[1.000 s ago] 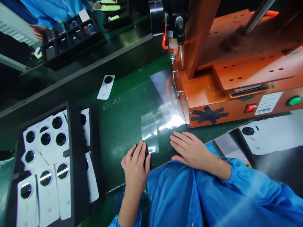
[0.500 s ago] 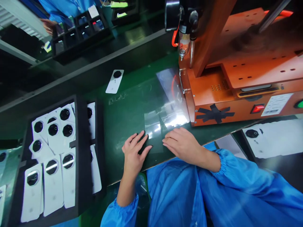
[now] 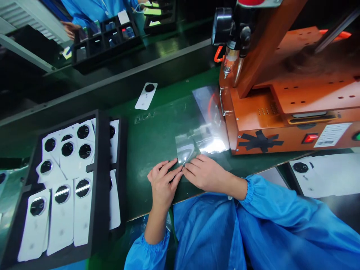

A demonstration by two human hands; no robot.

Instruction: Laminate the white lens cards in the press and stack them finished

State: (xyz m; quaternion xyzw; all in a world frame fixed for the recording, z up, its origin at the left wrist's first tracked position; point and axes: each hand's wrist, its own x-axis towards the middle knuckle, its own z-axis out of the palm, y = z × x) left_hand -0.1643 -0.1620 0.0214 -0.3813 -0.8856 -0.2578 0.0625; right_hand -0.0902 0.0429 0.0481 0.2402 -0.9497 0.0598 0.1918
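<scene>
Left hand: left hand (image 3: 163,183) lies palm down at the near edge of the bench (image 3: 152,131), fingers loosely together, tips on the near edge of the clear film (image 3: 186,150).
Right hand: right hand (image 3: 206,173) lies palm down just right of the left, fingertips meeting the left's at the film's near corner; whether either pinches the film cannot be told.
Change since earlier: a second ago the hands lay apart, the film strip between them; now the fingertips touch and both hands sit farther in on the bench.
Clear film: small glossy sheet, flat on the green bench, far of the fingertips, beside a larger shiny sheet (image 3: 209,120) that runs to the machine.
Machine: orange machine (image 3: 281,108) at right, far of the right hand, with a red switch (image 3: 309,138) and black tape cross (image 3: 260,141).
Tray: black tray (image 3: 102,180) at left, well apart from the hands, holding white cards (image 3: 60,217) with black round parts.
Single card: one white card (image 3: 146,96) lies alone, far on the bench.
Sleeves: blue sleeves (image 3: 275,210) on both arms.
Other person: a blue-clad person's hand (image 3: 67,28) at far left, by another black tray (image 3: 107,39).
</scene>
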